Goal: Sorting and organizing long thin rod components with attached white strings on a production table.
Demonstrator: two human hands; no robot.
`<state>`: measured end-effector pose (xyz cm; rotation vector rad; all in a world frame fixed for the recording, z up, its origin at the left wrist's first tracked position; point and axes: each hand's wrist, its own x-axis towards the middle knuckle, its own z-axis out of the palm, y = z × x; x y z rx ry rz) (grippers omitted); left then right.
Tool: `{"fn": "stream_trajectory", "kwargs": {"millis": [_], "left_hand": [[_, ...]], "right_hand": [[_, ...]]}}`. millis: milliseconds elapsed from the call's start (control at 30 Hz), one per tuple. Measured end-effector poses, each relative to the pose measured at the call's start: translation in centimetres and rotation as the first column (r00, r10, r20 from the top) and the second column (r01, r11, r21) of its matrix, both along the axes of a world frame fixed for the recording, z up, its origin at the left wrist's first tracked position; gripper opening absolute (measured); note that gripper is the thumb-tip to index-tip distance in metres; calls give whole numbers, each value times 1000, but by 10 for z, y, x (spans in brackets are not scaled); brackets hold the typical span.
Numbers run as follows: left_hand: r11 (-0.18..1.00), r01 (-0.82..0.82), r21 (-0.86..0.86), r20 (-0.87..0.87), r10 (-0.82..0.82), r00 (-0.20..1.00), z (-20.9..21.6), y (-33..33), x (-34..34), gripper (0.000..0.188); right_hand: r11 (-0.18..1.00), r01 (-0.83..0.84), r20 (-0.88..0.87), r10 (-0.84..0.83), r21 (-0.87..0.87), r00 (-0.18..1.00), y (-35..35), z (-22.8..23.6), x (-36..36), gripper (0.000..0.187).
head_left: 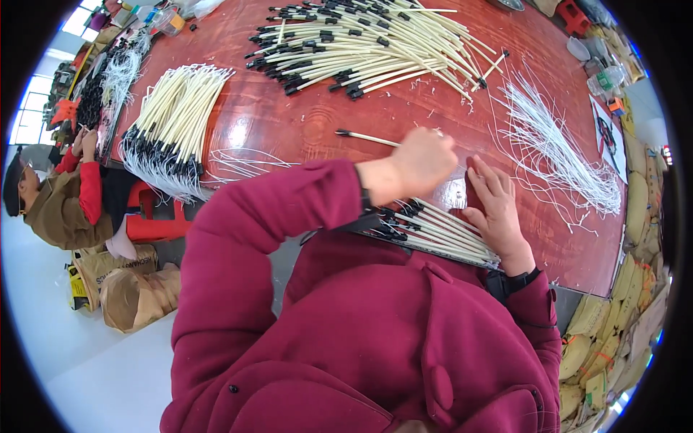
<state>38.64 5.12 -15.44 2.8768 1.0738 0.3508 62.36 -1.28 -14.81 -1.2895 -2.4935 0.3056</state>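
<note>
A thin cream rod with a black end piece runs from the left into my left hand, whose fingers are curled closed around it. The far end of the rod is hidden by the hand. Just to the right, my right hand rests on the red table with its fingers stretched and the thumb apart, and I see nothing in it. Below both hands, against my body, lies a row of cream rods with black ends pointing left; my left wrist partly covers it.
A large pile of black-ended rods covers the far middle of the red table. A stacked bundle with white strings lies left; loose white strings lie right. A seated person works at the far left, beside a red stool.
</note>
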Motion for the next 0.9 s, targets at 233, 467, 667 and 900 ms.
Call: {"fn": "stream_trajectory", "kwargs": {"millis": [233, 467, 667, 900], "left_hand": [[995, -60, 84, 114, 50, 992, 31, -24, -13, 26], [873, -477, 104, 210, 450, 868, 7, -21, -114, 28], [857, -511, -71, 316, 505, 803, 1, -9, -135, 14], [625, -771, -123, 435, 732, 525, 5, -6, -266, 19]], "right_hand": [[992, 96, -54, -92, 76, 994, 11, -4, 17, 63], [984, -18, -55, 28, 178, 998, 38, -8, -7, 39], [967, -74, 29, 70, 245, 997, 50, -15, -26, 13], [1000, -21, -175, 20, -8, 984, 13, 19, 56, 15]]}}
